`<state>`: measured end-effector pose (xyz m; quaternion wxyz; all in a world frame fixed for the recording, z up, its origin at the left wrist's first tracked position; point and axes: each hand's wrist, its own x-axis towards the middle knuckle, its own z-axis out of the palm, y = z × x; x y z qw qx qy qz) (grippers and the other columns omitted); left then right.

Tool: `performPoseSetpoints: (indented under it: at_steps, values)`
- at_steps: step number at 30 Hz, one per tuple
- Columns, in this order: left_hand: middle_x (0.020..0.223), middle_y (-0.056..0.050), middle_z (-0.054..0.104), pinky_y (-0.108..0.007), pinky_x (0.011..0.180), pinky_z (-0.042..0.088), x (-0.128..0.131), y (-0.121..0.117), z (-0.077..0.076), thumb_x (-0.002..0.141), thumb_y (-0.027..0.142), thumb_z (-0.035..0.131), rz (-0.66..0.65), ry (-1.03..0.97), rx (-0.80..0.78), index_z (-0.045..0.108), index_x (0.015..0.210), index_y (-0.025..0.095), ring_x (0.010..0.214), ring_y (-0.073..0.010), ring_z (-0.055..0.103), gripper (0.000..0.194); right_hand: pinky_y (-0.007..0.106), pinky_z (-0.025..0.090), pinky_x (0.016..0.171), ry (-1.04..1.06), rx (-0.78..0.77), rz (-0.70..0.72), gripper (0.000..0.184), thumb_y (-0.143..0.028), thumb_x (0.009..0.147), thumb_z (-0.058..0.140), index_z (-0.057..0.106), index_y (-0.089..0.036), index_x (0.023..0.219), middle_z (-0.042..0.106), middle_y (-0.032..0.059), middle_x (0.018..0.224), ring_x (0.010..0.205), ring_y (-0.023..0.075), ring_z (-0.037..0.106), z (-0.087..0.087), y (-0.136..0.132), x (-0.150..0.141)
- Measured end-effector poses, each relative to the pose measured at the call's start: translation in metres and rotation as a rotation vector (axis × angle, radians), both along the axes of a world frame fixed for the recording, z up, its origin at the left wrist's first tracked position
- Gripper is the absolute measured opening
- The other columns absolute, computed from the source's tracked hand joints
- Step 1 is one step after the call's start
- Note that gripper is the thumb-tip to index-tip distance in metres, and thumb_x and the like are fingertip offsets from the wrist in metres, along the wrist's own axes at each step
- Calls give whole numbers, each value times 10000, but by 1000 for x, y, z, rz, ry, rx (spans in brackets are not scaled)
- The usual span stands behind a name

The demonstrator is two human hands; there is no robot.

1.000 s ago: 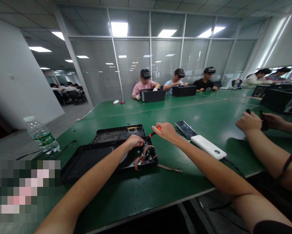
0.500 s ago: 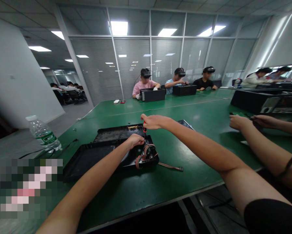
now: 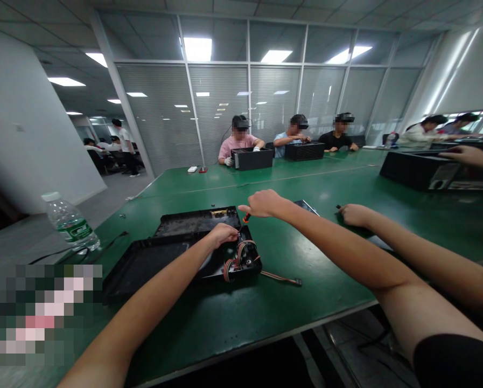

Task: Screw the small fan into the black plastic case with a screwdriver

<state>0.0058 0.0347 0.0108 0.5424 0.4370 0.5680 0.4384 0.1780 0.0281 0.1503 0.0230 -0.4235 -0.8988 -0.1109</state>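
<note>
My right hand (image 3: pixel 264 203) is closed round a screwdriver (image 3: pixel 246 218) with an orange and black handle, its shaft slanting down to the left. The tip comes close to the fingers of my left hand (image 3: pixel 224 235), which pinch at the inner corner of a black casing (image 3: pixel 144 264). Whatever those fingers hold is too small to make out. Ribbon cables (image 3: pixel 245 249) in several colours loop over parts at the casing's right end. One cable with a dark connector (image 3: pixel 296 282) trails onto the table. Behind the casing lies a black panel (image 3: pixel 196 220).
A water bottle (image 3: pixel 69 223) stands on the green table (image 3: pixel 298 248) at left, near dark cords. A flat dark item (image 3: pixel 307 207) lies beyond my right forearm. A co-worker's hand (image 3: pixel 356 214) reaches in from the right, near a black computer case (image 3: pixel 411 170). Several people sit opposite.
My right hand has moved slightly right, and the screwdriver has gone from upright to tilted. My left hand stays put. The neighbour's hands have separated, one moving nearer, one towards the case.
</note>
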Motion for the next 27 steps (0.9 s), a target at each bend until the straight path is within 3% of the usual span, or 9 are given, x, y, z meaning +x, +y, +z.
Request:
performPoseSetpoints:
  at_steps: [4, 7, 9, 12, 15, 18, 21, 24, 27]
  values:
    - [612, -57, 604, -195, 607, 494, 2, -3, 3, 647, 54, 664, 3, -24, 27, 612, 627, 63, 547, -81, 570, 56, 297, 406, 654, 56, -84, 146, 434, -507, 808, 428, 664, -152, 888, 661, 132, 868, 782, 237, 611, -2, -5, 23]
    - [648, -50, 607, -213, 635, 482, -4, -8, 15, 671, 128, 676, -25, 22, 112, 621, 688, 82, 575, -86, 566, 74, 265, 388, 638, 229, -83, 225, 330, -434, 812, 455, 643, -183, 916, 658, 75, 818, 732, 185, 593, -11, -5, 54]
    - [644, -41, 602, -231, 651, 467, -14, -15, 28, 695, 179, 657, -112, 266, 263, 627, 695, 109, 602, -107, 565, 76, 251, 390, 627, 400, -160, 275, 297, -397, 812, 470, 601, -170, 953, 643, 58, 806, 696, 152, 575, -23, -5, 75]
    - [703, -53, 617, -249, 723, 424, -43, -35, 45, 686, 153, 629, -262, 862, 516, 628, 641, 154, 738, -165, 576, 45, 239, 416, 605, 623, -501, 427, 307, -369, 824, 473, 471, -138, 1025, 623, 50, 813, 673, 121, 571, -51, -10, 94]
    - [764, -77, 627, -256, 733, 395, -78, -62, 48, 665, 100, 596, -358, 1295, 493, 623, 617, 169, 793, -201, 578, 88, 244, 437, 613, 689, -680, 562, 294, -309, 833, 470, 374, -139, 1054, 599, 52, 854, 700, 112, 568, -78, -30, 84]
    - [769, -75, 634, -243, 711, 388, -109, -84, 41, 685, 114, 573, -464, 1418, 398, 635, 646, 178, 762, -194, 581, 98, 259, 430, 681, 589, -457, 623, 250, -222, 812, 478, 420, -156, 1046, 565, 64, 934, 798, 125, 539, -97, -60, 52]
    - [815, -59, 645, -220, 757, 377, -133, -90, 38, 761, 213, 540, -543, 1298, 426, 663, 753, 197, 791, -173, 576, 125, 300, 405, 728, 360, -130, 702, 195, -258, 796, 506, 514, -156, 963, 545, 84, 965, 858, 169, 511, -114, -85, 22]
    - [926, -50, 644, -212, 834, 352, -148, -74, 42, 814, 295, 490, -493, 1198, 500, 663, 889, 212, 884, -166, 562, 207, 300, 381, 666, 235, 91, 687, 217, -327, 830, 471, 531, -144, 931, 549, 92, 914, 805, 180, 504, -131, -93, 8]
    - [991, -70, 627, -226, 881, 331, -152, -43, 42, 803, 298, 506, -375, 1223, 594, 647, 962, 194, 948, -179, 541, 237, 282, 338, 594, 208, 210, 659, 236, -342, 855, 437, 527, -138, 931, 556, 70, 807, 720, 162, 498, -141, -90, 9]
